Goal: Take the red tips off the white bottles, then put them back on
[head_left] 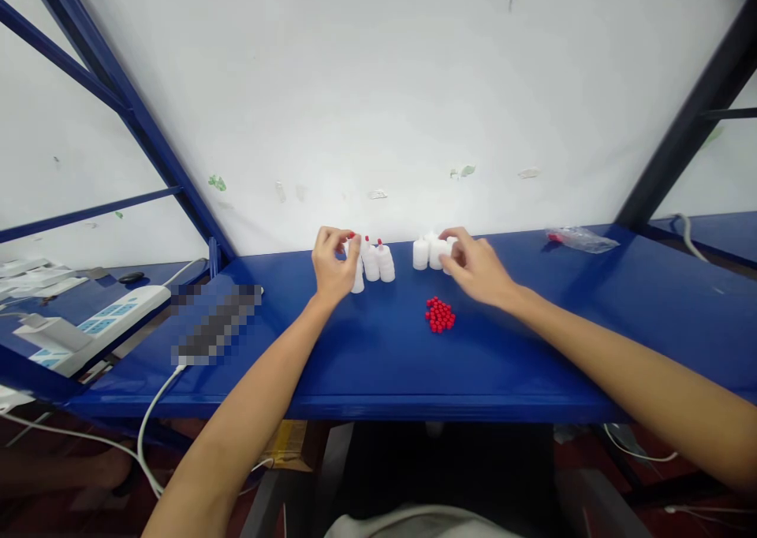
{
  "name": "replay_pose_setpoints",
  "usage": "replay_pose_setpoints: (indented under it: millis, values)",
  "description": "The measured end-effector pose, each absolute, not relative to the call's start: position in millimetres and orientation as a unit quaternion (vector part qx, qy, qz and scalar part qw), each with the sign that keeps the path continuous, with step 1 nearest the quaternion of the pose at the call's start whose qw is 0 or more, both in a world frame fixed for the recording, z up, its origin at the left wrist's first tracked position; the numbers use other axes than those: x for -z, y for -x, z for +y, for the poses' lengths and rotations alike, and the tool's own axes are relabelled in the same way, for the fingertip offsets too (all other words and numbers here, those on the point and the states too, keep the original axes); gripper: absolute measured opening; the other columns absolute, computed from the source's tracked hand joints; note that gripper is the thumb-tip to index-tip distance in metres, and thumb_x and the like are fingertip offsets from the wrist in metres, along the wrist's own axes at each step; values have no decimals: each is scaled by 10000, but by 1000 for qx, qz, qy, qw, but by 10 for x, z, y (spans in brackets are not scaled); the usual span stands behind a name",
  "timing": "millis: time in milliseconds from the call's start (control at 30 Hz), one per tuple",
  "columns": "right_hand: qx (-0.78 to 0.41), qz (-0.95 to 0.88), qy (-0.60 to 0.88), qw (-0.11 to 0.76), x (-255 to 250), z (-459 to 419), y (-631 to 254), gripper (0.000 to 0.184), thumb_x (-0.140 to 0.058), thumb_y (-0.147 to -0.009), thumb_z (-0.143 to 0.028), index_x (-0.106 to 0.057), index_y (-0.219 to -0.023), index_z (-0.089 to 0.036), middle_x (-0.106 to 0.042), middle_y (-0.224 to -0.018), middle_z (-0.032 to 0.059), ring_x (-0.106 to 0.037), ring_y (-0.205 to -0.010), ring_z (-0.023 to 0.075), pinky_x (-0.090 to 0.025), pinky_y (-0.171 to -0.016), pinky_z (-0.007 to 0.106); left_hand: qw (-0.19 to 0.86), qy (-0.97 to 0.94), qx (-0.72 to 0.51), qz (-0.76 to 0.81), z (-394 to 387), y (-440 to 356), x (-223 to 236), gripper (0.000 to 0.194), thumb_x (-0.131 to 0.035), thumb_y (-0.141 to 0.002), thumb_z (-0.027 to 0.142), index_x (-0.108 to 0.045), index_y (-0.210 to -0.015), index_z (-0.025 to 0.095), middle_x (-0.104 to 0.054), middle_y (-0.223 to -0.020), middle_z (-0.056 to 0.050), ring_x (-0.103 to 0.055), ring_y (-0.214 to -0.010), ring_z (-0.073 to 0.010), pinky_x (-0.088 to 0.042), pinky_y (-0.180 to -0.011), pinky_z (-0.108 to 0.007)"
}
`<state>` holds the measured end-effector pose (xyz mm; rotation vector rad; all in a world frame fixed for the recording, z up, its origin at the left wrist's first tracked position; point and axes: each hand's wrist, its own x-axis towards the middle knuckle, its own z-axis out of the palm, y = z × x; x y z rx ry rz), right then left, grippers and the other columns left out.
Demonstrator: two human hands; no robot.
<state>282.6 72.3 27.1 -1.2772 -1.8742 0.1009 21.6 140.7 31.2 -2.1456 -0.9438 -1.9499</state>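
Observation:
At the left cluster, my left hand (335, 263) pinches a small white bottle (357, 282) near its red cap (352, 235). Beside it stand other white squeeze bottles with red caps (386, 265), upright and close together. My right hand (478, 268) curls its thumb and fingers around a white bottle at the right end of a second group, partly hiding it. The white bottles there (420, 255) show no red caps. A pile of loose red caps (440, 315) lies on the blue table (378, 349), in front of the right group.
A clear plastic bag (583, 240) with something red lies at the back right. On the left are a pixelated dark object (216, 329) with a white cable, and a power strip (106, 325). A white wall (378, 104) stands behind; blue posts frame the table.

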Motion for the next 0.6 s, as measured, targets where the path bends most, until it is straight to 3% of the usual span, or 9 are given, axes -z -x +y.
replay_pose_setpoints:
  millis: [267,400,600]
  values:
    - [-42,-660,634,402,-206,910,-3043,378,-506,-861,-334,-590,-1179,-148,-597,-568,2,-561,-575,202,-381,-625,315,58,731,565,-379,1636,14,-210,185,-622,-859,300,-646,-747,155,-530,-758,5,-485,-629,-104,-420,-628,-250]
    - [-57,-663,628,402,-162,927,-3003,305,-506,-876,-395,-636,-1031,-167,-606,-551,-3,-536,-525,176,-379,-614,302,70,740,537,-399,1656,14,-151,176,-626,-828,287,-635,-710,157,-529,-761,3,-476,-619,-107,-412,-623,-256]
    - [-52,-675,611,410,-174,921,-2968,239,-520,-878,-407,-621,-899,-191,-583,-584,0,-534,-565,178,-373,-613,306,95,721,569,-383,1606,67,-213,163,-555,-857,285,-670,-891,175,-544,-807,-23,-519,-689,-147,-429,-672,-288]
